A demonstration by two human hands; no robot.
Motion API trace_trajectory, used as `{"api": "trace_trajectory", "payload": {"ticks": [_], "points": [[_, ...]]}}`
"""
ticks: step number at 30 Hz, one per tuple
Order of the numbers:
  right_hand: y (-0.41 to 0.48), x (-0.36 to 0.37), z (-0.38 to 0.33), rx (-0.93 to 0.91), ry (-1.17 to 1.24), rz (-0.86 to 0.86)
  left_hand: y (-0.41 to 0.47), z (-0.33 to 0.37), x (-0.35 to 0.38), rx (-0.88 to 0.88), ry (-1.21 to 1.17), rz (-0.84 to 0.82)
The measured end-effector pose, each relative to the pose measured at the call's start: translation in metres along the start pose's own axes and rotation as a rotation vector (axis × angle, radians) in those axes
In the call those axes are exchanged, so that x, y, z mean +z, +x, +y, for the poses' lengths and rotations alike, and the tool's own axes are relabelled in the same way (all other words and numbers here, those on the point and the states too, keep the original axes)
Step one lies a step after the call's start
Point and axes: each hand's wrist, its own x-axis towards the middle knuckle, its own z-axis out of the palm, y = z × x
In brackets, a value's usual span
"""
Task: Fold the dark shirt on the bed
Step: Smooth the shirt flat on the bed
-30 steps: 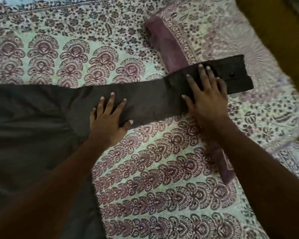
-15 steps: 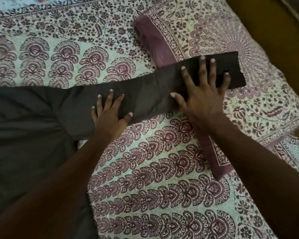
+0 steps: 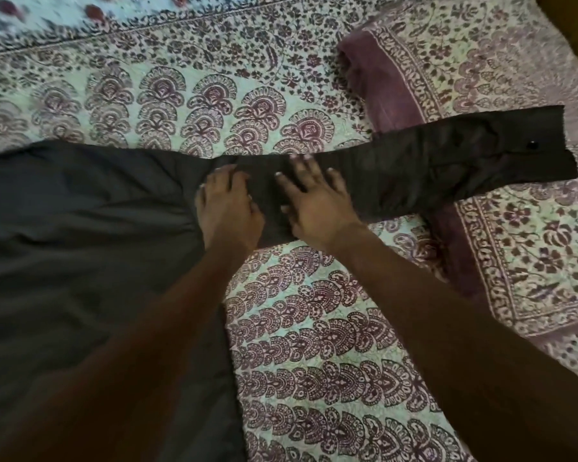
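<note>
The dark shirt (image 3: 80, 245) lies flat on the bed, its body filling the left side. One long sleeve (image 3: 431, 175) stretches right, its buttoned cuff resting on a pillow. My left hand (image 3: 229, 208) presses flat on the sleeve near the shoulder seam. Right beside it, my right hand (image 3: 314, 201) lies flat on the sleeve with fingers spread. Both hands sit close together at the sleeve's inner end. The cuff end looks slightly wrinkled.
A patterned maroon and pale green bedspread (image 3: 314, 345) covers the bed. A matching pillow (image 3: 498, 78) with a maroon border lies at the upper right, under the cuff. A yellow-brown surface shows past the bed's top right corner.
My right hand has slid left along the sleeve from the cuff end to beside my left hand. My left hand has stayed near the shoulder.
</note>
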Motion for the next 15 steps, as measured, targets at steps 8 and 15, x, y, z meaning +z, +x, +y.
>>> {"api": "trace_trajectory", "payload": {"ticks": [8,15], "points": [[-0.005,0.035,-0.004,0.241,0.092,-0.01,0.013,-0.055,0.007,-0.088,0.049,-0.232],[-0.03,0.013,0.051,0.276,-0.212,0.004,0.025,-0.024,0.018,0.175,0.186,-0.333]]}}
